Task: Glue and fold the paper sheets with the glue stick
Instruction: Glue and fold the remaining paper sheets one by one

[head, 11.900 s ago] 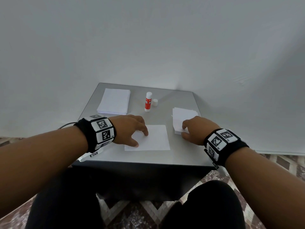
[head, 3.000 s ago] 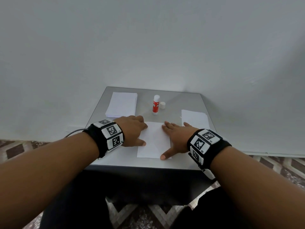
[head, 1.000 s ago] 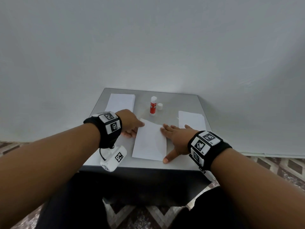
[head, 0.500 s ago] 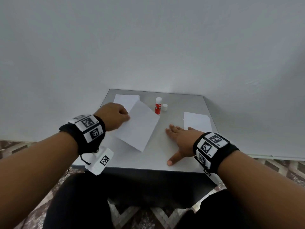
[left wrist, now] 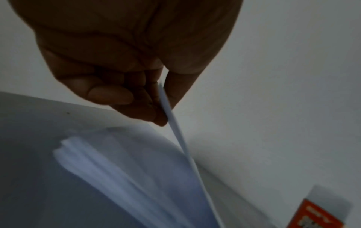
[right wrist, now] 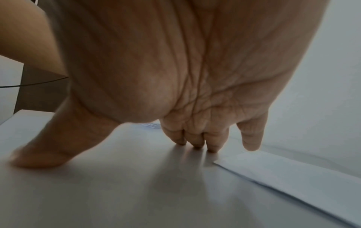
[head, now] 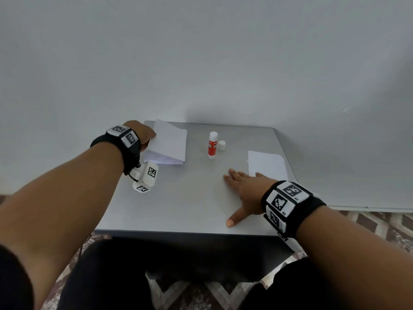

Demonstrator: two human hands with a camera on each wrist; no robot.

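Two hands over a grey table [head: 190, 204]: left hand [head: 143, 134] pinches a folded sheet [head: 169, 142] above a paper stack [head: 165, 161]; right hand [head: 244, 191] lies flat, fingers spread, near an upright glue stick [head: 212, 145].

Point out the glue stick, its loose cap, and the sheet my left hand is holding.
glue stick [head: 212, 146], head view, red label.
cap [head: 222, 145], head view, its side.
sheet [head: 169, 142], head view, upper face.
left hand [head: 143, 134], head view, back of hand.

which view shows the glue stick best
The head view: the glue stick stands upright and whole on the table, uncapped, its white cap beside it. The left wrist view catches only a blurred corner of its red label at the bottom right. The right wrist view does not show it.
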